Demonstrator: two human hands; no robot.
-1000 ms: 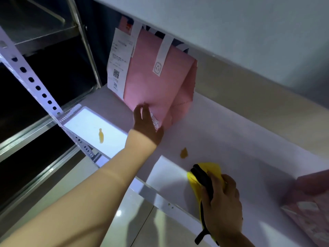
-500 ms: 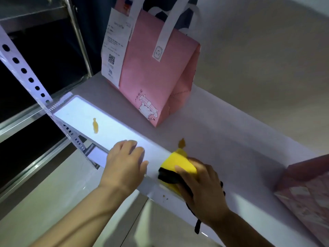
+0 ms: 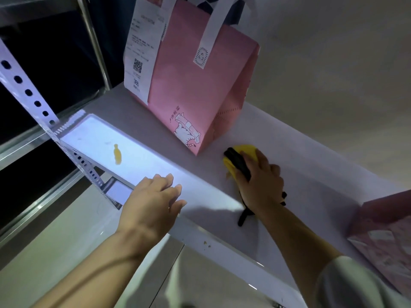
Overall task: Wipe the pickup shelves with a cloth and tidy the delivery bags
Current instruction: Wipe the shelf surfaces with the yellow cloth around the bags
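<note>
A pink delivery bag [image 3: 195, 90] with white handles and a long receipt stands upright at the back of the white shelf [image 3: 311, 170]. My right hand [image 3: 259, 181] presses a yellow cloth [image 3: 243, 150] with a black strap onto the shelf just right of the bag's base. My left hand [image 3: 153, 203] rests flat on the shelf's front edge, fingers straight, holding nothing. A yellow stain [image 3: 117, 154] sits on the lit left part of the shelf.
A second pink bag [image 3: 387, 238] lies at the right end of the shelf. A perforated metal upright [image 3: 37, 103] stands at the shelf's front left corner. Small crumbs [image 3: 206, 243] dot the front lip. Pale floor shows below.
My right hand has pushed the cloth away from me, over the yellow spot beside the bag. My left hand left the bag a second ago and now stays on the front edge.
</note>
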